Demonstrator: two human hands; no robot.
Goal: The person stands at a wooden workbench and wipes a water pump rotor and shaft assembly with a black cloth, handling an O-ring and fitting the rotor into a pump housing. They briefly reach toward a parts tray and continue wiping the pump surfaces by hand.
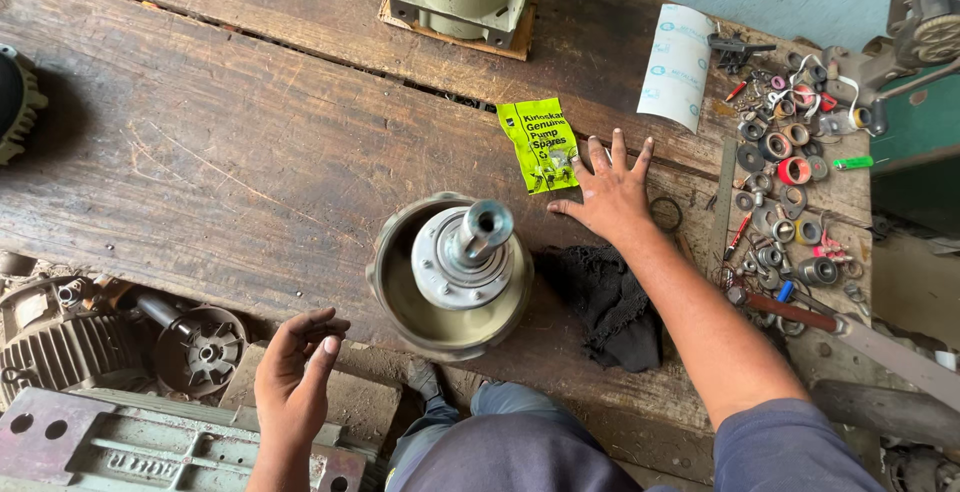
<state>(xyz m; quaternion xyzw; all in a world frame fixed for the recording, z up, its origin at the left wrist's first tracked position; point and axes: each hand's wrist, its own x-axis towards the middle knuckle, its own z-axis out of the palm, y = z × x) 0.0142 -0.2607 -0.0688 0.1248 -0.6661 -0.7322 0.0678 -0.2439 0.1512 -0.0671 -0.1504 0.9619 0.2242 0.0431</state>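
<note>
Lime-green plastic spares packet (540, 145) lies flat on the worn wooden counter (230, 152), its lower right corner touching the spread fingers (598, 157) of the right hand (610, 197), which rests palm-down and grasps nothing. Just left of that hand and below the packet stands a round grey metal pump housing with an upright hollow shaft (455, 267), a black rag (610, 302) beside it. The left hand (295, 372) hovers at the counter's near edge, fingers loosely curled and empty, well apart from the packet.

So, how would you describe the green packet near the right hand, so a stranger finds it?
On the wooden workbench, look just beyond the round motor housing. The green packet lies flat at the right hand's fingertips, the only bright yellow-green plastic pouch there.
</note>
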